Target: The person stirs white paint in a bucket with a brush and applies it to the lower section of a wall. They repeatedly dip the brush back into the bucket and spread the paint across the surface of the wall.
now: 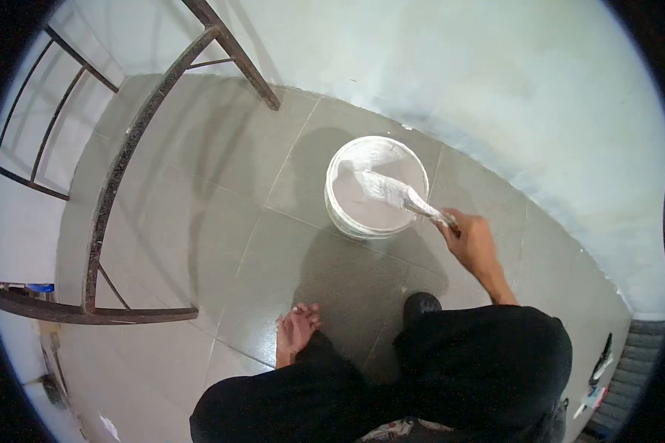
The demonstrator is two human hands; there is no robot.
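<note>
In my right hand is the handle of a paintbrush thickly coated in white. The brush slants over the rim of a white bucket, its wide end low inside near the whitish paint. Fingers and thumb close round the handle just outside the bucket's right side. My left hand hangs beside my left knee with nothing in it, its fingers apart and slightly bent. Where exactly the brush tip meets the paint is hard to make out.
A dark metal frame with legs and crossbars stands at the left. Behind the bucket runs a pale wall down to the grey tiled floor. My shoe is close below the bucket. Small items lie at the right edge.
</note>
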